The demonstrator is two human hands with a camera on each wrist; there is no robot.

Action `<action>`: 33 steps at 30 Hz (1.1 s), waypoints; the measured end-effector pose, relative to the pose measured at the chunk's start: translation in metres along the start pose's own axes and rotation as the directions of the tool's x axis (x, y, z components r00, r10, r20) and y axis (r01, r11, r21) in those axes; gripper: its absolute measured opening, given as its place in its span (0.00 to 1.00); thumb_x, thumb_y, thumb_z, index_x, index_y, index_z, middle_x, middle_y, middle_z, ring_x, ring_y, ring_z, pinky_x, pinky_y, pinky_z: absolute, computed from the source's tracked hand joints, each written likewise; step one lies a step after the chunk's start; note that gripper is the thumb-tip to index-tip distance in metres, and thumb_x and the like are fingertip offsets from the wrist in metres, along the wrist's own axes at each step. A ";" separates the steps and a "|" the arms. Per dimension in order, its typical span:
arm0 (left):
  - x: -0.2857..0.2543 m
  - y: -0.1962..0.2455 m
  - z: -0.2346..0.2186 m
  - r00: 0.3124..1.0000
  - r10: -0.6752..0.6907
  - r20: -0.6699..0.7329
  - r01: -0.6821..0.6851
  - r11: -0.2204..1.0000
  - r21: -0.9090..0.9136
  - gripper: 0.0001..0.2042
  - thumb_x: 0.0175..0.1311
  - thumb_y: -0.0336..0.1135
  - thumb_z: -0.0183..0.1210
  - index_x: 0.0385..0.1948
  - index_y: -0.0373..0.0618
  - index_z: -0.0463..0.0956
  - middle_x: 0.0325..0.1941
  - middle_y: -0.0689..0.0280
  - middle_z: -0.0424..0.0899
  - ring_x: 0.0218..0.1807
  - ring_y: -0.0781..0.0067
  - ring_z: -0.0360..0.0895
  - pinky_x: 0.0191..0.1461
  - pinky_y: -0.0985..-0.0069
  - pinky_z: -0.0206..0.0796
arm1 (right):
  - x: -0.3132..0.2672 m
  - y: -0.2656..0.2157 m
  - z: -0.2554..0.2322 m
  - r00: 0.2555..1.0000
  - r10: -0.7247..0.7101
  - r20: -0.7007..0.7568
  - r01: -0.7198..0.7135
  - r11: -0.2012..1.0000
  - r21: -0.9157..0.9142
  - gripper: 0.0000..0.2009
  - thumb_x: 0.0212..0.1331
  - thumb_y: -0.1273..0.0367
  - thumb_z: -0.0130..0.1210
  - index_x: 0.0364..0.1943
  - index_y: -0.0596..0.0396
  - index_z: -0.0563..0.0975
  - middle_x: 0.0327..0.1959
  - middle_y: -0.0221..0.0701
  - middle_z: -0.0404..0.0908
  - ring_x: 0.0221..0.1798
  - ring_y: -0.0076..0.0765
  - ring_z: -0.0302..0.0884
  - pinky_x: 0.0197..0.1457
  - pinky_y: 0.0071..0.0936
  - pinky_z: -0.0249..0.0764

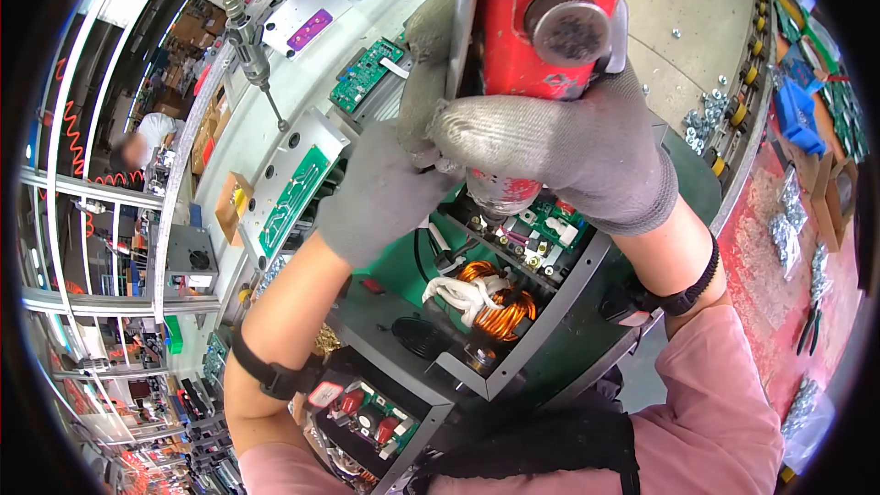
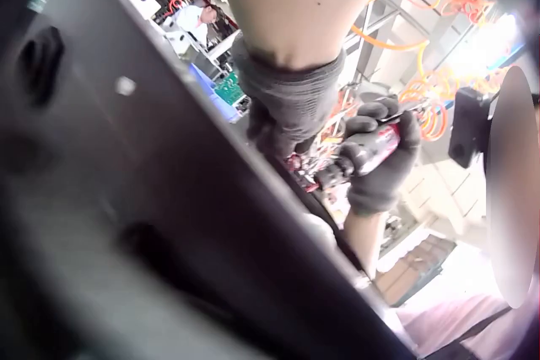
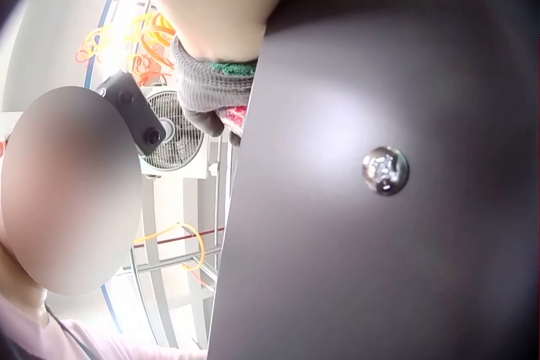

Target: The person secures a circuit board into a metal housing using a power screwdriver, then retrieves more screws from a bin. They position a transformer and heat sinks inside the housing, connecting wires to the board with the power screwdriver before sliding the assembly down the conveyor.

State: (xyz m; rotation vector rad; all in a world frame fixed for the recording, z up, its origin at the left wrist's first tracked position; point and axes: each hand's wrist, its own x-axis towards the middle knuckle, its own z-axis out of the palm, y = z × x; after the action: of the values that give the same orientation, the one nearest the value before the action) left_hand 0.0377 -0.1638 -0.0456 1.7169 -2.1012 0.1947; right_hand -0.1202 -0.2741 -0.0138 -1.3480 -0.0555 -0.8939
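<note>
Wrapped in grey knit, the right hand [image 1: 587, 147] grips a scuffed red power tool [image 1: 555, 55] with a round metal knob, above the far end of an open sheet-metal case [image 1: 550, 313]. The left hand [image 1: 390, 192], gloved alike, reaches close beside it, fingers hidden; whether they pinch anything I cannot tell. Glossy copper coils [image 1: 507, 319] sit toward the case's near corner. Tool and gloves block its far interior.
</note>
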 end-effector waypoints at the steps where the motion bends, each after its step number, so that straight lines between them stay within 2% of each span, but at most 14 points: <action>1: -0.001 -0.003 0.012 0.988 0.058 -0.140 -0.057 0.998 0.011 0.14 0.49 0.31 0.62 0.40 0.45 0.77 0.36 0.62 0.82 0.39 0.54 0.79 0.44 0.64 0.71 | -0.001 -0.002 0.002 0.999 0.026 -0.025 -0.027 0.998 -0.058 0.25 0.40 0.77 0.68 0.47 0.60 0.73 0.32 0.36 0.81 0.35 0.31 0.81 0.39 0.28 0.79; 3: -0.005 -0.010 0.026 0.999 0.013 -0.029 -0.009 0.989 0.150 0.13 0.49 0.30 0.62 0.39 0.46 0.77 0.39 0.61 0.81 0.41 0.53 0.78 0.45 0.64 0.71 | -0.002 -0.003 0.004 1.000 0.016 -0.012 -0.018 0.993 -0.117 0.25 0.41 0.77 0.69 0.47 0.60 0.73 0.35 0.35 0.81 0.36 0.29 0.81 0.41 0.29 0.79; 5: -0.001 -0.004 0.023 0.991 -0.084 -0.109 0.061 0.979 -0.194 0.15 0.49 0.30 0.61 0.42 0.45 0.76 0.41 0.60 0.81 0.43 0.53 0.78 0.47 0.63 0.71 | 0.000 -0.002 0.006 0.994 0.093 0.049 -0.090 0.994 -0.057 0.23 0.42 0.76 0.69 0.46 0.60 0.74 0.35 0.34 0.81 0.37 0.28 0.80 0.42 0.28 0.78; 7: 0.006 -0.006 0.023 0.986 -0.164 0.042 0.166 0.984 -0.066 0.20 0.49 0.30 0.61 0.47 0.45 0.73 0.41 0.58 0.81 0.44 0.52 0.78 0.48 0.63 0.71 | 0.003 0.007 0.006 0.994 0.081 0.078 -0.082 0.997 0.013 0.22 0.42 0.75 0.68 0.45 0.59 0.74 0.34 0.33 0.81 0.37 0.26 0.80 0.42 0.27 0.77; 9: 0.002 0.002 0.008 0.837 -0.440 0.326 0.530 0.801 -0.278 0.20 0.52 0.36 0.61 0.49 0.46 0.72 0.42 0.56 0.80 0.45 0.51 0.78 0.50 0.62 0.71 | 0.005 0.008 0.013 0.990 0.075 0.116 -0.085 0.992 0.090 0.21 0.42 0.74 0.68 0.44 0.59 0.75 0.34 0.31 0.80 0.37 0.25 0.79 0.42 0.26 0.77; 17: -0.007 -0.034 0.010 0.943 -0.173 0.283 0.206 0.974 -0.091 0.20 0.55 0.41 0.58 0.50 0.48 0.72 0.43 0.54 0.80 0.45 0.50 0.78 0.50 0.61 0.70 | 0.007 -0.002 0.048 0.960 0.121 0.251 -0.047 0.958 -0.283 0.19 0.44 0.67 0.66 0.41 0.56 0.76 0.28 0.30 0.80 0.29 0.20 0.77 0.35 0.24 0.75; 18: -0.025 -0.064 0.026 0.999 -0.026 0.022 0.034 0.829 -0.558 0.20 0.58 0.43 0.55 0.52 0.51 0.72 0.44 0.54 0.80 0.46 0.51 0.77 0.52 0.61 0.69 | 0.007 -0.001 0.049 0.951 0.163 0.264 -0.075 0.946 -0.317 0.19 0.44 0.67 0.66 0.41 0.56 0.76 0.28 0.30 0.80 0.28 0.21 0.77 0.35 0.23 0.75; 19: -0.030 -0.062 0.014 0.999 -0.028 0.017 0.032 0.832 -0.554 0.20 0.58 0.43 0.55 0.52 0.51 0.72 0.44 0.54 0.80 0.46 0.51 0.77 0.52 0.61 0.69 | 0.006 0.002 0.051 0.941 0.204 0.269 -0.102 0.931 -0.350 0.19 0.44 0.67 0.65 0.41 0.55 0.76 0.27 0.30 0.80 0.27 0.21 0.77 0.34 0.23 0.75; 21: -0.032 -0.052 -0.014 0.959 -0.246 0.143 0.280 0.908 -0.311 0.20 0.58 0.40 0.54 0.54 0.51 0.72 0.46 0.53 0.79 0.48 0.52 0.77 0.54 0.63 0.68 | 0.009 0.008 0.052 0.947 0.138 0.290 -0.028 0.935 -0.353 0.18 0.45 0.67 0.66 0.41 0.55 0.76 0.26 0.29 0.79 0.23 0.19 0.75 0.28 0.21 0.74; 22: -0.021 -0.010 -0.057 0.825 -0.448 0.343 0.487 0.873 -0.032 0.17 0.59 0.38 0.54 0.50 0.49 0.74 0.47 0.55 0.79 0.49 0.57 0.78 0.55 0.65 0.68 | 0.008 0.006 0.051 0.932 0.244 0.268 -0.157 0.938 -0.311 0.18 0.45 0.67 0.66 0.41 0.54 0.76 0.26 0.28 0.78 0.21 0.19 0.74 0.25 0.20 0.72; 25: -0.049 -0.009 -0.076 0.813 -0.501 0.298 0.544 0.835 -0.080 0.16 0.58 0.37 0.55 0.48 0.46 0.75 0.47 0.58 0.79 0.47 0.61 0.79 0.53 0.67 0.69 | 0.005 0.015 0.047 0.944 0.235 0.230 -0.179 0.954 -0.240 0.17 0.47 0.67 0.66 0.41 0.54 0.75 0.25 0.25 0.76 0.17 0.17 0.70 0.18 0.17 0.66; 31: -0.133 0.027 -0.136 0.807 -0.537 0.247 0.579 0.803 -0.143 0.17 0.57 0.36 0.57 0.49 0.42 0.75 0.47 0.58 0.78 0.47 0.62 0.78 0.53 0.70 0.68 | 0.008 -0.029 0.028 0.938 0.118 0.324 -0.039 0.970 -0.241 0.21 0.48 0.67 0.61 0.46 0.60 0.70 0.41 0.43 0.79 0.40 0.36 0.80 0.43 0.32 0.77; 32: -0.149 0.035 -0.144 0.795 -0.554 0.248 0.594 0.794 -0.129 0.18 0.58 0.36 0.58 0.49 0.40 0.75 0.49 0.57 0.77 0.48 0.61 0.78 0.54 0.69 0.68 | -0.008 -0.049 0.030 0.990 -0.054 0.133 0.091 0.953 -0.288 0.24 0.50 0.67 0.59 0.52 0.61 0.69 0.45 0.43 0.78 0.40 0.38 0.80 0.45 0.34 0.77; 33: -0.168 0.042 -0.148 0.778 -0.577 0.248 0.617 0.776 -0.131 0.18 0.58 0.36 0.58 0.49 0.40 0.75 0.49 0.57 0.77 0.48 0.61 0.78 0.54 0.69 0.68 | -0.017 -0.070 0.003 0.999 0.046 0.019 -0.036 0.927 -0.373 0.26 0.53 0.67 0.57 0.57 0.62 0.67 0.48 0.43 0.77 0.41 0.39 0.79 0.45 0.35 0.77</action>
State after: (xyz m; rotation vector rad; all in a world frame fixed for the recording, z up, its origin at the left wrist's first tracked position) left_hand 0.0564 0.0516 0.0272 2.2379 -1.5004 -0.3870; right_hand -0.1713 -0.2590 0.0354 -1.7097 0.1284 -0.8786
